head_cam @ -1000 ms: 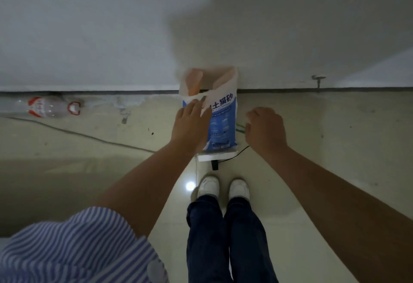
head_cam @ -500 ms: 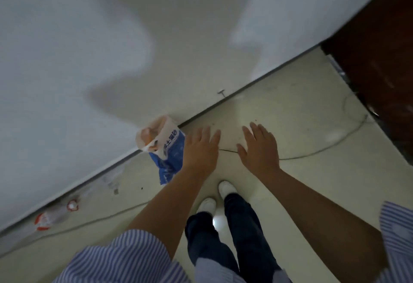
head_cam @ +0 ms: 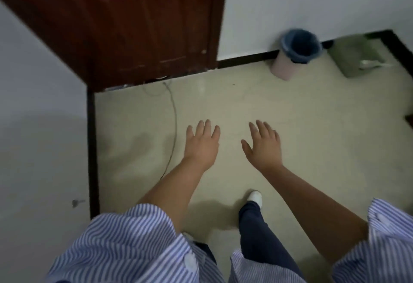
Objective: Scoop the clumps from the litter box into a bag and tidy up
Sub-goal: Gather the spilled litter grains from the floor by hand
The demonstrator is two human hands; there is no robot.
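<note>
My left hand [head_cam: 202,143] hangs over the beige floor with fingers spread and holds nothing. My right hand [head_cam: 263,145] is beside it, also spread and empty. Far off at the back right stands a pink waste bin [head_cam: 298,53] lined with a dark blue bag, against the white wall. To its right a grey-green litter box [head_cam: 359,58] sits in the corner with a pale object lying in it. The litter sack is out of view.
A dark red wooden door [head_cam: 125,23] fills the upper left. A thin cable [head_cam: 173,126] runs across the floor from the door's foot toward my left arm. Black skirting [head_cam: 92,148] lines the white wall on the left. My white shoe [head_cam: 254,196] steps forward.
My view has swung right, away from the litter sack by the wall, to the door and the bin corner. My left hand let go of the sack; both hands now hang spread.
</note>
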